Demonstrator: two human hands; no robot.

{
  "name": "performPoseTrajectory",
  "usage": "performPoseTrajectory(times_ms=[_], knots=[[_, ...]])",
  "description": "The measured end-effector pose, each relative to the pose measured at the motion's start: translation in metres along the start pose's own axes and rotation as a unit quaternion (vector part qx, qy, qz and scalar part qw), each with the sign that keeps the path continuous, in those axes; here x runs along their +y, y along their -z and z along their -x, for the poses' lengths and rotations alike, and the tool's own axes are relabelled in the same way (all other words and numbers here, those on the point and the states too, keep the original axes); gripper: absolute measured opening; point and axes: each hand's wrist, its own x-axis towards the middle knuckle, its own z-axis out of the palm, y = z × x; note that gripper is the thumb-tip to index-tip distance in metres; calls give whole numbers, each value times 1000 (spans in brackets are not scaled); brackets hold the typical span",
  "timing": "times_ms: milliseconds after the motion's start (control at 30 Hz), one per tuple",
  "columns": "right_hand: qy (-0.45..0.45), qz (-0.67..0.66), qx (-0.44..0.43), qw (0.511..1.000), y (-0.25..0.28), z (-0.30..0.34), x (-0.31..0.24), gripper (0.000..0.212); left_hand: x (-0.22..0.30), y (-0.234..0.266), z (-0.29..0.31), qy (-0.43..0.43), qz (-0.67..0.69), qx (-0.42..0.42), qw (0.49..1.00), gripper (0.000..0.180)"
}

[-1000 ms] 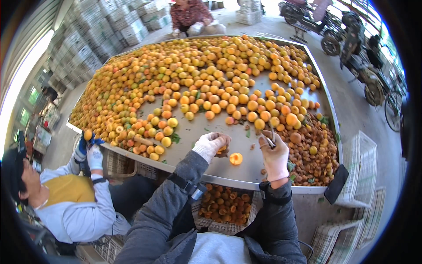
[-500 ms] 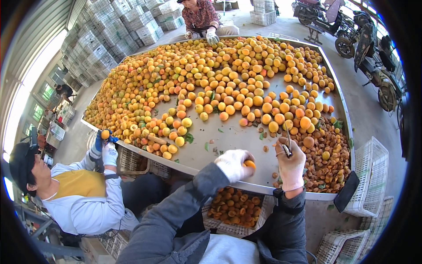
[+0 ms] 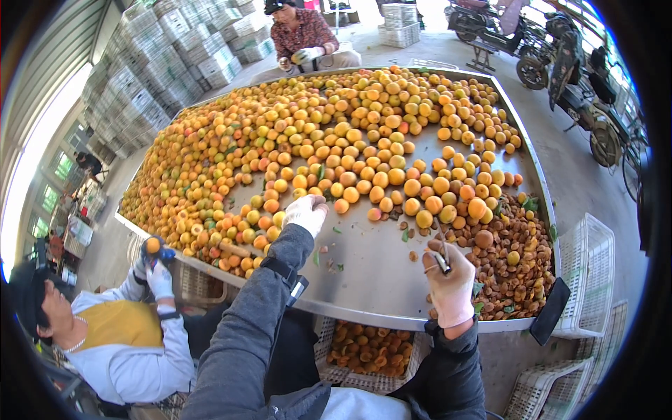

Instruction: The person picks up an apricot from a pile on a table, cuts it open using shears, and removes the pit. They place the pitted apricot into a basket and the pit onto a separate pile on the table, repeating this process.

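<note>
Our left hand (image 3: 306,214) swung from lower centre to mid-frame fruit pile (image 3: 306,150), probably between pieces; can't tell its grip. Right hand (image 3: 451,281) closed around metal tool (image 3: 442,262).

Left hand (image 3: 306,213) in white glove (image 3: 303,222); right hand (image 3: 450,276) in pale glove (image 3: 451,294), pinkish near cuff. Behind each grip, black wristband (image 3: 278,269), left one bearing small boxy device (image 3: 297,290). Farther back, dark grey jacket sleeves (image 3: 245,329); between them, light grey top (image 3: 358,406), dark trousers (image 3: 294,350).
</note>
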Motion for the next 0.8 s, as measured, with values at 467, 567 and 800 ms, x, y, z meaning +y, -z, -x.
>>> performPoseTrajectory(times_ms=[467, 567, 800], knots=[[-12, -11, -79, 997, -15, 3, -4, 19, 16, -56, 8, 40, 404, -209, 890, 52], [-37, -27, -99, 994, -21, 6, -1, 19, 45, -40, 56, -5, 590, -261, 764, 51], [-126, -158, -143, 969, -39, 16, 1, 20, 50, -27, 111, -14, 640, -309, 703, 55]])
